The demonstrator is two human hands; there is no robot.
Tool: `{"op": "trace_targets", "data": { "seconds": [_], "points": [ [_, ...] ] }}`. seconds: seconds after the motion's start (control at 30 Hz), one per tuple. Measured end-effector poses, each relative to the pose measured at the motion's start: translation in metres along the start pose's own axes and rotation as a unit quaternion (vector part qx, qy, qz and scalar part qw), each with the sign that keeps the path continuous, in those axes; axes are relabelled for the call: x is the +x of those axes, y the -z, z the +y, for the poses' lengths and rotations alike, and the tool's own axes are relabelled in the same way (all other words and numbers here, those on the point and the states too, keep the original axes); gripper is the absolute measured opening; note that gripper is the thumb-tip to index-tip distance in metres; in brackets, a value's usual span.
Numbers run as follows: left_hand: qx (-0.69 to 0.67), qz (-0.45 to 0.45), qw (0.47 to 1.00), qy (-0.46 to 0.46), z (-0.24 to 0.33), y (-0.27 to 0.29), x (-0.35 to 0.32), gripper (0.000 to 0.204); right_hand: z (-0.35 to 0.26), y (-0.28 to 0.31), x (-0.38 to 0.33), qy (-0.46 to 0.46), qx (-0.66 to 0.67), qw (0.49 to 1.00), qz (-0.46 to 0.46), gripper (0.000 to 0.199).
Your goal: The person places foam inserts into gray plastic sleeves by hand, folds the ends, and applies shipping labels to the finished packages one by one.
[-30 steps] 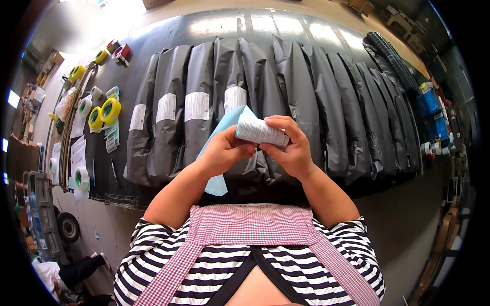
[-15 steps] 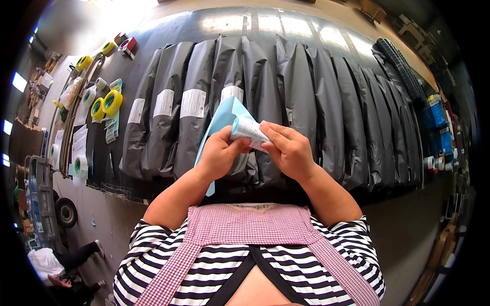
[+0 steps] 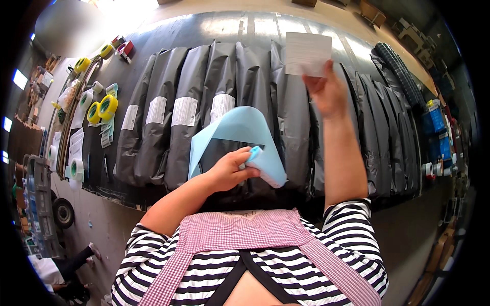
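My left hand (image 3: 232, 171) is closed round a roll of light blue label backing paper (image 3: 235, 122), whose loose strip loops up and over in front of me. Farther out on the right, my right hand (image 3: 326, 92) pinches a white printed label (image 3: 308, 53) by its lower edge, blurred by motion. Beneath both hands lies a row of dark grey plastic packages (image 3: 252, 76), side by side across the table. Several on the left carry white labels (image 3: 184, 111); the ones to the right of them show none.
Yellow tape rolls (image 3: 107, 107) and label strips lie at the table's left side. A dark checked roll (image 3: 400, 74) rests at the far right, near blue packets (image 3: 439, 116). A person (image 3: 53, 268) is at the lower left, near a metal cart (image 3: 43, 204) and a wheel (image 3: 64, 212).
My right hand has drawn a label off the roll and moved up and right with it. My left hand keeps the roll, and the blue strip now loops wider.
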State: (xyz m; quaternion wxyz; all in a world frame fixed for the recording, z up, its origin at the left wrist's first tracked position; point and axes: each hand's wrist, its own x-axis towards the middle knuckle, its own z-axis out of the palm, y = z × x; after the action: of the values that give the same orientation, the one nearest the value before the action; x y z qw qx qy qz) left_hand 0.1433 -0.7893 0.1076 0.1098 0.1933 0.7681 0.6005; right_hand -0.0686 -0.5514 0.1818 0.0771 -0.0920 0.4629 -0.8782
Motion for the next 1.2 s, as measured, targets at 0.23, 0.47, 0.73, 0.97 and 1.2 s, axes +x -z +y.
{"op": "trace_targets", "data": {
  "seconds": [0.23,0.47,0.73,0.97,1.2],
  "points": [
    [-0.236,0.118,0.964,0.045,-0.110,0.043,0.116,0.035,0.155,0.045,-0.004,-0.157,0.190,0.960,0.136,0.086],
    [-0.419,0.234,0.870,0.112,-0.112,0.104,0.148,0.077,0.113,0.063,-0.013,-0.197,0.125,0.963,0.137,0.070],
    [-0.534,0.244,0.800,-0.125,-0.029,0.035,0.032,0.070,0.049,0.046,-0.040,0.146,-0.040,0.984,0.093,0.035],
    [-0.562,0.300,0.756,-0.150,-0.051,0.071,-0.026,0.060,0.112,0.038,-0.062,0.292,-0.519,0.785,-0.170,0.042],
    [-0.536,0.327,0.764,-0.148,-0.039,0.062,-0.029,0.060,0.125,0.045,-0.054,0.282,-0.569,0.750,-0.187,0.040]
  ]
}}
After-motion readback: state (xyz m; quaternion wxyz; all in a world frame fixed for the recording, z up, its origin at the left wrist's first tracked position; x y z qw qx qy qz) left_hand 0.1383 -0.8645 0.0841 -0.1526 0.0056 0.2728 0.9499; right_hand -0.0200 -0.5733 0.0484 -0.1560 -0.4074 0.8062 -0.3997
